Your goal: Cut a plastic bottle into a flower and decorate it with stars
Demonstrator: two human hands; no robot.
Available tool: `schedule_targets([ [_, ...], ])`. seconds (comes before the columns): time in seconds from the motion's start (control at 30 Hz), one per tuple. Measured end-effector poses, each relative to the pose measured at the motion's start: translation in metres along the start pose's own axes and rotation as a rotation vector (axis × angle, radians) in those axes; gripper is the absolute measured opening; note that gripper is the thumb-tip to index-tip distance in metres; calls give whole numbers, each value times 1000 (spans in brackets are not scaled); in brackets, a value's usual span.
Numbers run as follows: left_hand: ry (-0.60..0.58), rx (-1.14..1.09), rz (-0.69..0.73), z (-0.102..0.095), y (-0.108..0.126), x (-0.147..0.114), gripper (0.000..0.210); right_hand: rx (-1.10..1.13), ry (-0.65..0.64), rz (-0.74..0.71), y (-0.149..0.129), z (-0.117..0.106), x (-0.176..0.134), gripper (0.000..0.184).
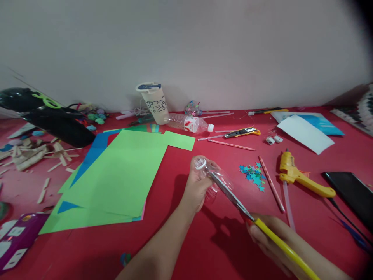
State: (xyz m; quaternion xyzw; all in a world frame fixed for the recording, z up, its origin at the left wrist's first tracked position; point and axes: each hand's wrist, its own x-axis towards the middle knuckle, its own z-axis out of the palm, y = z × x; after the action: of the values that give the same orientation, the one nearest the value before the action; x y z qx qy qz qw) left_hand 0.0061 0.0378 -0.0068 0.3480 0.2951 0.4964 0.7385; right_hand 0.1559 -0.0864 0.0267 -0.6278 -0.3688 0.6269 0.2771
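My left hand (196, 187) is closed around the neck end of a clear plastic bottle piece (223, 177), whose white-ringed mouth (200, 163) points up and away from me. In my right hand (269, 231) is a pair of scissors (233, 198) with yellow handles. The metal blades reach up to the left, and their tips lie against the clear plastic beside my left fingers. How far the blades are apart is hard to make out. My fingers hide part of the plastic.
Green paper sheets (116, 175) lie on the left of the red table. Behind stand a plastic bottle (190, 123) lying down and a cup (155, 105). To the right are a box cutter (241, 132), star sequins (254, 175), a yellow glue gun (305, 181) and a black phone (349, 194).
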Motion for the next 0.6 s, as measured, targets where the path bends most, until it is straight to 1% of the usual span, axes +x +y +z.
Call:
schedule_targets([
  [0.1, 3, -1, 3, 0, 0, 0, 39, 9, 14, 39, 4, 2, 0, 59],
  [0.2, -4, -13, -2, 0, 0, 0, 40, 15, 54, 1, 9, 6, 2, 61],
  [0.37, 0, -19, -4, 1, 1, 0, 40, -8, 67, -19, 11, 7, 4, 63],
  [0.43, -2, -13, -3, 0, 1, 0, 40, -24, 52, -24, 10, 5, 4, 63],
  [0.6, -14, -5, 11, -2, -2, 1, 38, -33, -27, 28, 9, -2, 4, 57],
])
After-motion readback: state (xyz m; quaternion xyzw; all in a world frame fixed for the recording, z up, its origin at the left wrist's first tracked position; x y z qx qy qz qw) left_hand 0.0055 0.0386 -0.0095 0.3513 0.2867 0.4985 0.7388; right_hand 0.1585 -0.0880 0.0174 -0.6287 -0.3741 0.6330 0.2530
